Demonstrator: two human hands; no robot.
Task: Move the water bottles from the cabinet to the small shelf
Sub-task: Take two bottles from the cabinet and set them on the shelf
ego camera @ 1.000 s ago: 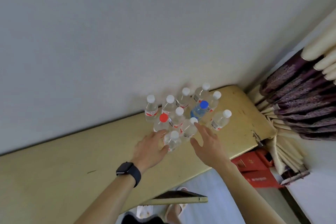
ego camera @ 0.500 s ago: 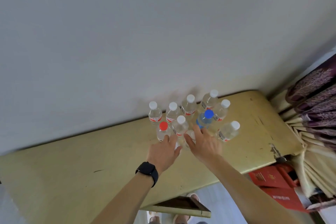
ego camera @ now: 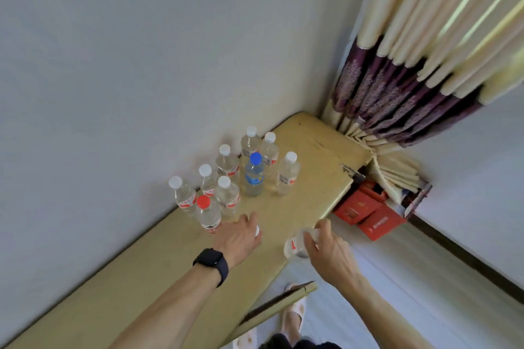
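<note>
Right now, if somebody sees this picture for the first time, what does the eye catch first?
First the cluster of clear water bottles standing on the yellow cabinet top by the wall, one with a blue cap, one with a red cap. Next, the right hand holding a bottle at the cabinet's front edge, and the purple-banded curtain behind.

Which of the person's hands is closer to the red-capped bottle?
Left. The left hand with the watch sits right beside the red-capped bottle, just to its right on the cabinet top. The right hand is farther off at the cabinet's edge, gripping another bottle.
</note>
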